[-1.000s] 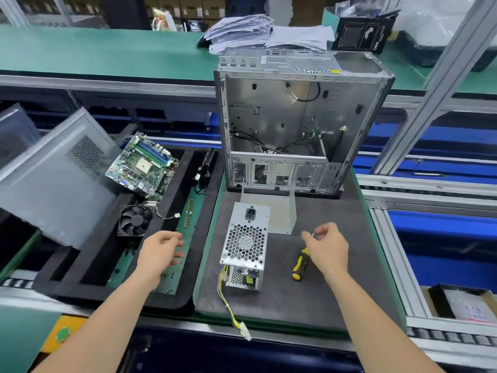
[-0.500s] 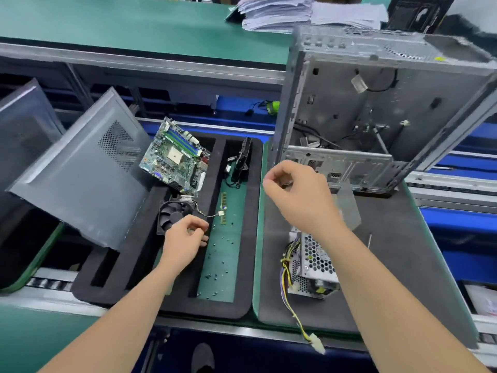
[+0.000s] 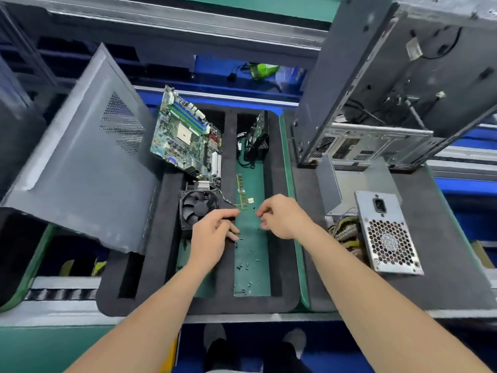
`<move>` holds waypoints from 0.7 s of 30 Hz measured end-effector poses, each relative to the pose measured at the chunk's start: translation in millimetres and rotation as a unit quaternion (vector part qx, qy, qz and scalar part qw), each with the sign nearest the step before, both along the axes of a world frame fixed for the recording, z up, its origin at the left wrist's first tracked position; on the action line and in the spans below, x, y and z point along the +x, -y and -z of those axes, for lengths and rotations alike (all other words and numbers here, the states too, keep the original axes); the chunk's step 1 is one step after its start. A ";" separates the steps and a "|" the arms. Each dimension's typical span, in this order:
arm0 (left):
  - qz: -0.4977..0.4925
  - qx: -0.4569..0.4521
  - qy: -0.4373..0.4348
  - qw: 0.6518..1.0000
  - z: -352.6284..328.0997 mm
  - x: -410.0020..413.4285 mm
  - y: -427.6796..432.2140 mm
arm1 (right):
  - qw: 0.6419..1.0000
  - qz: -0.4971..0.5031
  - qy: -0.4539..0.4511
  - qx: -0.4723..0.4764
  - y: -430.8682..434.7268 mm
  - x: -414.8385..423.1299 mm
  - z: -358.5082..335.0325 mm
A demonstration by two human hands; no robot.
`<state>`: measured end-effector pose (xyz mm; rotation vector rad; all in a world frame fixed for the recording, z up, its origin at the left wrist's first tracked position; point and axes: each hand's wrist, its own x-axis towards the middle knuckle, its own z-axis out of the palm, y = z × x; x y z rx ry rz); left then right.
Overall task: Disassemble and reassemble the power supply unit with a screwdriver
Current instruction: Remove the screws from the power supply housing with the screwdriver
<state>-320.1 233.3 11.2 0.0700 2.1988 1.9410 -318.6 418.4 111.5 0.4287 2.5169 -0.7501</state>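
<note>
Power supply unit (image 3: 387, 232) lies on the dark mat (image 3: 443, 278) at the right, its cables (image 3: 344, 232) bunched on its left, in front of the open computer case (image 3: 376, 103). The left hand (image 3: 212, 235) and right hand (image 3: 282, 219) hover with curled fingers over the foam tray (image 3: 161, 265) and its scattered screws (image 3: 246, 266). Whether either grip holds a screw cannot be told.

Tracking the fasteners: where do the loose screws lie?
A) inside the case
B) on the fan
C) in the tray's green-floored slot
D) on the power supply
C: small dark screws dot the green floor of a slot in the tray.
</note>
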 end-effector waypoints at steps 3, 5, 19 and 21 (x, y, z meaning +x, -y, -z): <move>0.014 0.032 0.014 0.999 -0.2 -2.8 4.3 | 0.995 -0.074 0.055 0.047 17.6 -17.4 27.6; 0.032 0.052 0.033 0.998 1.0 -7.2 9.0 | 0.986 -0.112 0.089 0.090 26.7 -28.3 39.1; 0.058 0.067 0.056 0.994 3.2 -11.8 14.3 | 0.970 -0.147 0.109 0.159 38.3 -38.2 100.4; 0.057 0.062 0.055 0.995 1.6 -11.7 14.5 | 0.973 -0.146 0.094 0.153 39.3 -33.6 105.4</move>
